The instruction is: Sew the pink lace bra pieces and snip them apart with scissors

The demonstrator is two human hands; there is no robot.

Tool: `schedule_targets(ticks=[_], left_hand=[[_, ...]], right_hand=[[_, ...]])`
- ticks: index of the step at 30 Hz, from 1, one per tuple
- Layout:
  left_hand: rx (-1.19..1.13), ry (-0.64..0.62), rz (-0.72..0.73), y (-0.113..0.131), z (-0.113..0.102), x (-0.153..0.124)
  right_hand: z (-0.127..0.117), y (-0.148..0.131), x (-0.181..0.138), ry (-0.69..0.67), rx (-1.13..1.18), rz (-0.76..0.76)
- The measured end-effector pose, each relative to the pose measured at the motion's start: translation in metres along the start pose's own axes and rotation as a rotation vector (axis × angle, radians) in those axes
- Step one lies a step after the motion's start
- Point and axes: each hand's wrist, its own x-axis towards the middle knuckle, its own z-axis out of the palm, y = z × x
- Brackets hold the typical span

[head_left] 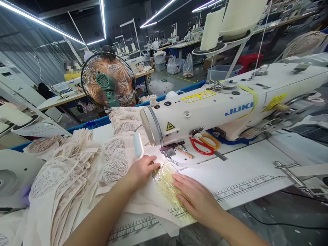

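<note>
**Left hand (142, 171) and right hand (194, 196) press a shiny yellow sheet (165, 186) by the sewing machine (205, 111)**

The yellow sheet is thin, wrinkled and see-through. It lies on the white surface (248, 160), in front of the machine's round end. It is longer than it is wide. Its top end points up to the needle area, and its long way runs down and a little to the right, toward the person. Pale cloth (140, 203) lies on its left side.

The left arm comes in from the bottom left, and the left hand points up and right. Its thumb and first finger reach out with a small gap between them, near the sheet's top end. I cannot tell if they pinch anything.

The right arm comes in from the bottom right. The right hand lies palm down, its fingers almost straight and pointing up and left. They rest on the sheet's right edge, with the thumb a bit apart, and do not grip it.

Lacy pieces (66, 171) sit piled at left. Red-handled scissors (201, 149) lie under the machine's arm.
</note>
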Motion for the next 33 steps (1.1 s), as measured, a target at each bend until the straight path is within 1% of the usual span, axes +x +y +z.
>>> schedule_targets(ticks=[4,10,14,16,18,20,23,25,27,29,31,33], left_hand=[[0.014,-0.050,-0.033,-0.003,-0.001,0.002],[0.037,-0.170,-0.155,-0.015,-0.003,0.006],[0.034,-0.166,-0.198,-0.023,-0.003,0.007],[0.044,-0.156,-0.199,-0.027,-0.003,0.007],[0.056,-0.151,-0.201,-0.030,-0.002,0.007],[0.071,-0.150,-0.208,-0.030,-0.003,0.008],[0.104,-0.159,-0.237,-0.024,-0.007,0.011],[0.129,-0.168,-0.261,-0.017,-0.014,0.011],[0.170,-0.179,-0.282,-0.008,-0.023,0.005],[0.264,-0.182,-0.321,0.000,-0.032,-0.009],[0.412,-0.163,-0.398,0.006,-0.041,-0.031],[0.537,-0.153,-0.494,0.009,-0.048,-0.057]], right_hand=[[-0.001,0.000,0.000,-0.011,-0.020,-0.007],[-0.001,-0.001,0.001,-0.038,-0.018,0.016],[-0.001,0.000,0.001,-0.027,0.004,0.026],[-0.004,-0.003,0.003,0.005,0.024,0.016],[-0.009,-0.012,0.006,0.057,0.066,0.001],[-0.013,-0.026,0.009,0.079,0.145,-0.024],[-0.013,-0.048,0.015,0.007,0.223,-0.068],[-0.007,-0.057,0.019,-0.062,0.165,-0.050],[0.000,-0.058,0.024,-0.136,0.054,0.010],[0.004,-0.054,0.030,-0.197,-0.021,0.061],[0.003,-0.047,0.036,-0.233,-0.028,0.078],[-0.003,-0.041,0.041,-0.241,0.005,0.065]])
